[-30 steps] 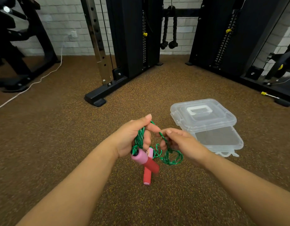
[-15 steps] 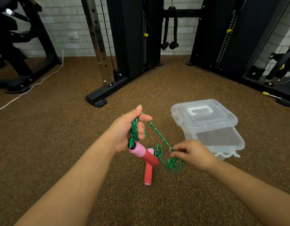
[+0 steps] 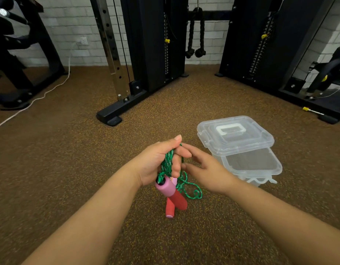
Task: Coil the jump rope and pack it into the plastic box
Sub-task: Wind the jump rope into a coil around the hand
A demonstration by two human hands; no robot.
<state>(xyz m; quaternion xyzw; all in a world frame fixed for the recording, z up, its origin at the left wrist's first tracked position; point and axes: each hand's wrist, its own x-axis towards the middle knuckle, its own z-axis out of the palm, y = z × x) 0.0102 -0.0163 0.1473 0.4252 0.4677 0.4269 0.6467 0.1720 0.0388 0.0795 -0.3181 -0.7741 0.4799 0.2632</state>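
My left hand [image 3: 157,163] grips several turns of the green jump rope [image 3: 168,163] wound around its fingers. The rope's two pink-and-red handles [image 3: 172,196] hang below that hand, one crossing the other. A loose loop of the rope dangles to the right of the handles, near the floor. My right hand [image 3: 207,173] is right beside the left, fingers spread and touching the rope strand at the left hand's fingertips; whether it pinches the strand is hidden. The clear plastic box [image 3: 249,165] stands on the floor to the right, its lid [image 3: 234,134] shifted back so the front part is uncovered.
Brown speckled gym floor [image 3: 69,169] all around. A black cable machine base [image 3: 110,117] juts out ahead on the left, another black frame [image 3: 280,73] at the back right. A white cable [image 3: 31,100] runs along the floor far left.
My right hand has come up from low right to the left hand's fingertips, bringing the rope strand with it. The hanging loop is smaller.
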